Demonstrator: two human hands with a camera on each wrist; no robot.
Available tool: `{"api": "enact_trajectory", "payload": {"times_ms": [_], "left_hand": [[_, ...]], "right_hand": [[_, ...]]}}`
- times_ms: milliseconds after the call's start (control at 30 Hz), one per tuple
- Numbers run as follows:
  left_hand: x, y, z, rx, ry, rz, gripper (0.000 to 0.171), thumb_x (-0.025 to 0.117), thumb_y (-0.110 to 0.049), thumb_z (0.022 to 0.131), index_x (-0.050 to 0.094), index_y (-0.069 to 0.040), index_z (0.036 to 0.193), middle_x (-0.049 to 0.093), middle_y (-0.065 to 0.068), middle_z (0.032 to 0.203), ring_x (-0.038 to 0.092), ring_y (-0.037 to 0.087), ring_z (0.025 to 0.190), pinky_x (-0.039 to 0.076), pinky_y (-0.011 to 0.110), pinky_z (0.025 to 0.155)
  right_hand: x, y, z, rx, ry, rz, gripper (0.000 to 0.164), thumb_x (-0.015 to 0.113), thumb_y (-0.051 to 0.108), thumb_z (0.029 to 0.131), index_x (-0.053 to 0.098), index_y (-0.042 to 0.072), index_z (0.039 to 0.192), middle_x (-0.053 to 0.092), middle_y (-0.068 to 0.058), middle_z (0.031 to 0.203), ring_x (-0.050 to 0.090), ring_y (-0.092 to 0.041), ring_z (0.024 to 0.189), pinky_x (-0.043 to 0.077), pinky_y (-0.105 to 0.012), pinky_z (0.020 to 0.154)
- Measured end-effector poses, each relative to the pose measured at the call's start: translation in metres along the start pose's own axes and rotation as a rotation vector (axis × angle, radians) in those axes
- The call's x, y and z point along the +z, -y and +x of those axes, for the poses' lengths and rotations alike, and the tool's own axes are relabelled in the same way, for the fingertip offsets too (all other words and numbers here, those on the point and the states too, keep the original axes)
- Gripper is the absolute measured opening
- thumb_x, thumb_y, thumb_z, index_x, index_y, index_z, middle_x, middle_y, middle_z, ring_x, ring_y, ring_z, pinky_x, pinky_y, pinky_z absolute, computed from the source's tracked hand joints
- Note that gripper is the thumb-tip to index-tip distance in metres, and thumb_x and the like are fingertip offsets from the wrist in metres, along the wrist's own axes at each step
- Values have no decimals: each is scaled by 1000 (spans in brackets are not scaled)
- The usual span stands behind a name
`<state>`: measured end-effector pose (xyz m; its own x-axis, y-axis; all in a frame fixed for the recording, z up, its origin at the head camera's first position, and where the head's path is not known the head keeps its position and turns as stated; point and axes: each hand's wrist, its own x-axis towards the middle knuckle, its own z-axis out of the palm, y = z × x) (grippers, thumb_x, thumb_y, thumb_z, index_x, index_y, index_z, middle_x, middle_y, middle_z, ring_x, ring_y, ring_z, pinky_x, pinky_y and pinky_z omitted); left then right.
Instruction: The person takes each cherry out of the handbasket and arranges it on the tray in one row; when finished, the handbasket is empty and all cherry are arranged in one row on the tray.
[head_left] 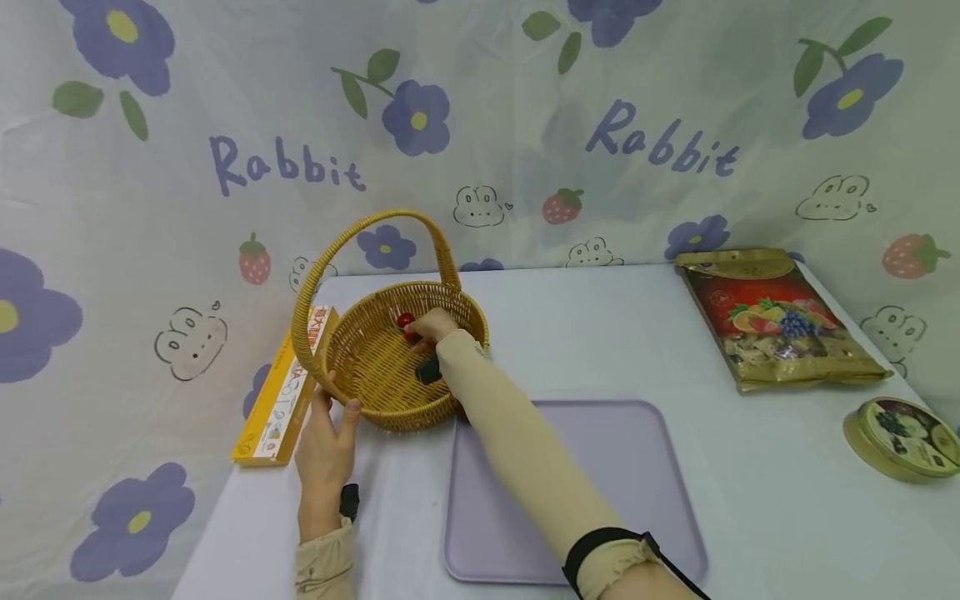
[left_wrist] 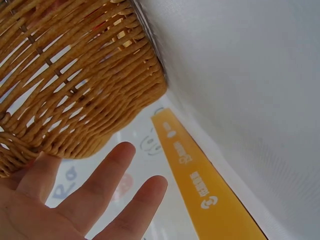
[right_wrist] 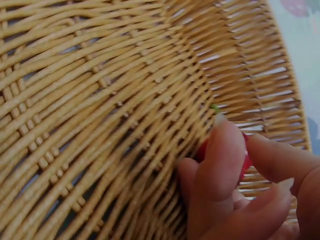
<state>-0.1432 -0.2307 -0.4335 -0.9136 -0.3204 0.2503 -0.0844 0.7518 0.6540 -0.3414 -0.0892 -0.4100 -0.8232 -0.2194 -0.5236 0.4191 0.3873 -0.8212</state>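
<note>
A wicker basket [head_left: 390, 421] with a tall arched handle stands on the white table, overlapping the tray's far left corner. My right hand [head_left: 433, 327] reaches inside it and pinches a small red fruit [right_wrist: 246, 161] near the far wall. A green stem tip [right_wrist: 214, 107] shows above the fingertips, which hide most of the fruit. Beside this hand, another patch of red [head_left: 405, 319] is visible in the head view. Fingers fairly straight and spread, my left hand [head_left: 327, 446] touches the basket's outer left side near the handle's base.
Left of the basket lies a long yellow box [head_left: 281, 400]. A lilac tray [head_left: 517, 533] sits under my right forearm. Farther right are a gold-and-red fruit-print bag [head_left: 780, 321] and a round gold tin [head_left: 903, 437]. A patterned curtain [head_left: 517, 125] hangs behind the table.
</note>
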Motion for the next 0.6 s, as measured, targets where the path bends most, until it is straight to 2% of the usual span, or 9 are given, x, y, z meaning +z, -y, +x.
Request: {"api": "enact_trajectory", "payload": {"times_ms": [100,200,267,333,433,533,600], "left_hand": [[0,-1,-1,-1,-2,-3,62,38,-50,102,30,-12,151,51,28,139,55,51,117,44,66,79],[0,-2,-1,-4,1,-10,62,39,-49,102,30,-13,151,50,28,140,54,50,119,43,66,82],[0,-2,-1,-10,7,-12,62,40,-48,102,30,-14,152,50,28,140,53,50,120,43,66,84],[0,-3,0,-16,16,-10,62,40,-48,102,29,-13,152,49,29,140,52,49,122,43,66,86],[0,-4,1,-28,24,-1,62,41,-48,102,29,-13,152,49,29,140,51,48,125,42,66,89],[-1,-3,1,-32,24,6,61,42,-46,102,29,-13,152,49,29,140,51,49,124,43,66,88],[-2,-2,1,-31,21,8,61,42,-46,102,29,-13,152,50,30,140,52,49,122,43,66,86]], "right_hand": [[5,0,6,2,-48,-93,29,67,25,92,70,-1,107,61,-6,55,55,-10,41,49,-22,49],[7,1,7,-27,-98,-208,27,69,28,91,74,2,98,62,-4,57,57,-9,43,56,-27,72],[7,1,6,-55,-125,-268,26,70,29,90,76,3,94,63,-3,58,61,-10,45,54,-31,88],[8,1,5,-78,-142,-307,25,71,29,89,77,4,91,64,-4,57,64,-11,48,51,-32,96],[10,1,2,-94,-150,-325,24,71,27,88,77,4,88,61,-2,50,62,-10,45,53,-31,91],[12,1,-1,-104,-142,-348,23,70,25,89,77,4,85,55,1,42,55,-7,39,55,-26,71],[13,1,-2,-110,-130,-358,23,69,23,89,75,3,80,53,2,41,51,-7,37,50,-24,57]]}}
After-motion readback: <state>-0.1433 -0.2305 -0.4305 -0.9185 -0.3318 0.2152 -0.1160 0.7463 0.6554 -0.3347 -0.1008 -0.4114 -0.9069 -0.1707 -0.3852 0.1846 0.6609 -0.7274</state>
